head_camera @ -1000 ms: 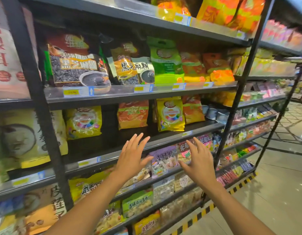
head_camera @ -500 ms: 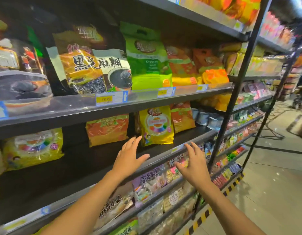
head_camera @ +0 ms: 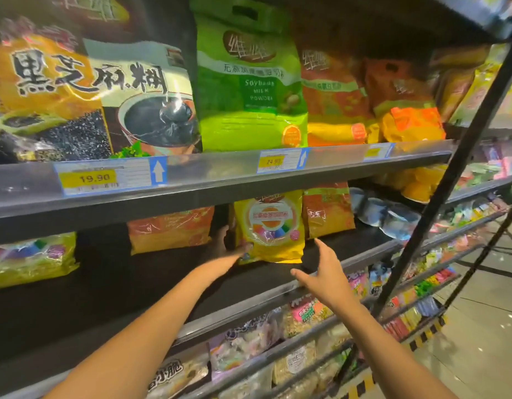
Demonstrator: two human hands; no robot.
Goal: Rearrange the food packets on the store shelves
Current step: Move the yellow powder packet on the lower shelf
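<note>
Single head-worn view, close to the shelves (head_camera: 220, 185), facing forward and slightly upward-left; aisle floor (head_camera: 479, 326) receding toward 3 o'clock, forearms entering from 6 o'clock.

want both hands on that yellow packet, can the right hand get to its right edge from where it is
Probably yes. The right hand is open just below and in front of the yellow packet, with bare shelf between. The orange packet crowds that edge, while the left hand holds the other side.

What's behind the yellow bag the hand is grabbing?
Behind the yellow bag only dark shelf shows. The left hand reaches around its left edge; whether more bags stand behind is hidden.
</note>
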